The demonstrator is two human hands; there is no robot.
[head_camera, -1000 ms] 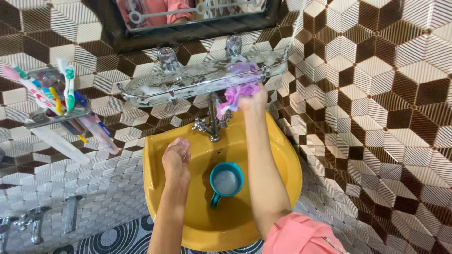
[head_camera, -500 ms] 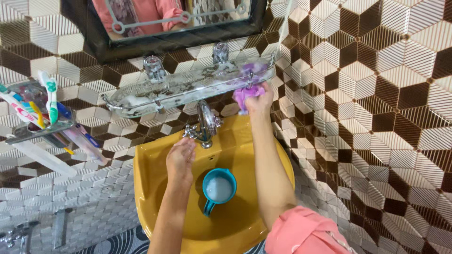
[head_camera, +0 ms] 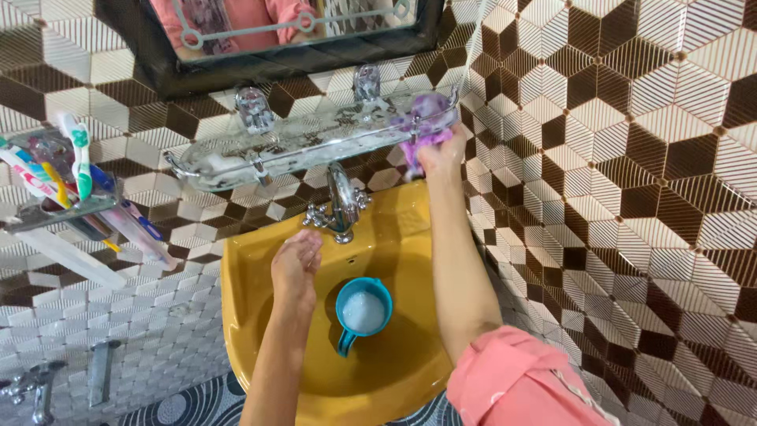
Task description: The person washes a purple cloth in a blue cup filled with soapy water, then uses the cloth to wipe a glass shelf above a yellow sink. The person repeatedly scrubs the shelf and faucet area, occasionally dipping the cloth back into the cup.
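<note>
Here the right hand [head_camera: 441,154] grips a purple cloth [head_camera: 423,136], pressing it against the soapy glass shelf's [head_camera: 300,146] right end. The left hand [head_camera: 296,264] rests loosely cupped over the sink [head_camera: 244,292], beside a mug [head_camera: 361,312] of suds kept within reach.

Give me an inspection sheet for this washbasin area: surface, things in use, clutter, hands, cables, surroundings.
Surface: yellow washbasin, wet; glass shelf above it covered in foam.
Things in use: purple scrubber pressed against the right end of the shelf; teal mug with whitish foamy liquid standing in the basin.
Clutter: toothbrushes and tubes in a holder on the left wall.
Hands: right hand grips the scrubber; left hand rests on the basin near the chrome tap, holding nothing.
Cables: nothing seen.
Surroundings: brown and white cube-pattern tiles, dark-framed mirror above the shelf, metal fittings low on the left wall.
</note>
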